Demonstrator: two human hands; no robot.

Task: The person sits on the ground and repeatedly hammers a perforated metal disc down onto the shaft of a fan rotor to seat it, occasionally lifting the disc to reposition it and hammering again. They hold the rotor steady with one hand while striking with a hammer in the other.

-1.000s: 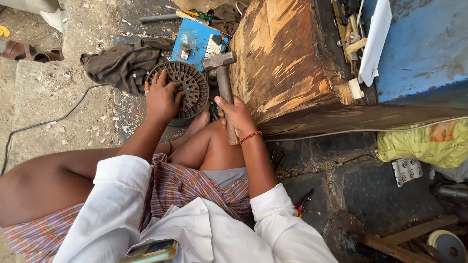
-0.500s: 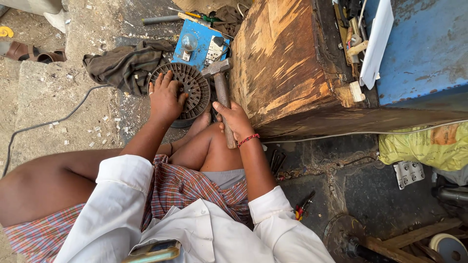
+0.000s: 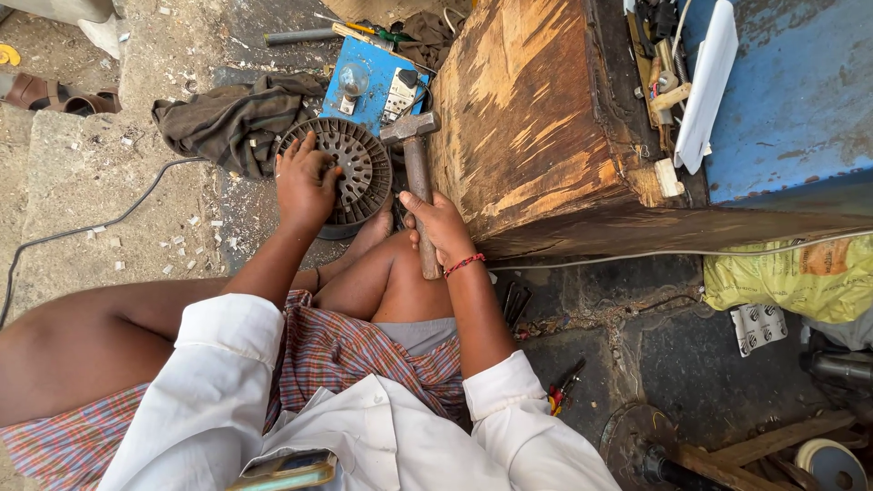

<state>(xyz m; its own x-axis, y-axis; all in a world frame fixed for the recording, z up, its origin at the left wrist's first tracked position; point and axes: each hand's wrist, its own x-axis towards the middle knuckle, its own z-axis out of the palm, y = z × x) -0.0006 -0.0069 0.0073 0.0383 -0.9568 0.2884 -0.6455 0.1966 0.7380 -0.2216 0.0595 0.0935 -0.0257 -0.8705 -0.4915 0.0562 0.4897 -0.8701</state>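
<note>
My left hand (image 3: 306,178) rests on a round dark metal disc with slotted vents (image 3: 350,169), which lies on the ground by my foot. My right hand (image 3: 439,224) grips the wooden handle of a hammer (image 3: 415,155). The hammer's steel head points away from me and hovers just right of the disc, next to a blue box (image 3: 373,84). I sit on the ground with my knees bent, in a white shirt and a checked cloth.
A big worn wooden block (image 3: 532,127) stands right of the hammer. A dark rag (image 3: 227,118) lies left of the disc. A cable (image 3: 100,223) crosses the concrete on the left. A yellow sack (image 3: 791,277) and scrap parts lie at the right.
The hammer has stayed raised beside the disc with only slight shifts. My left hand stays on the disc. The view has shifted a little.
</note>
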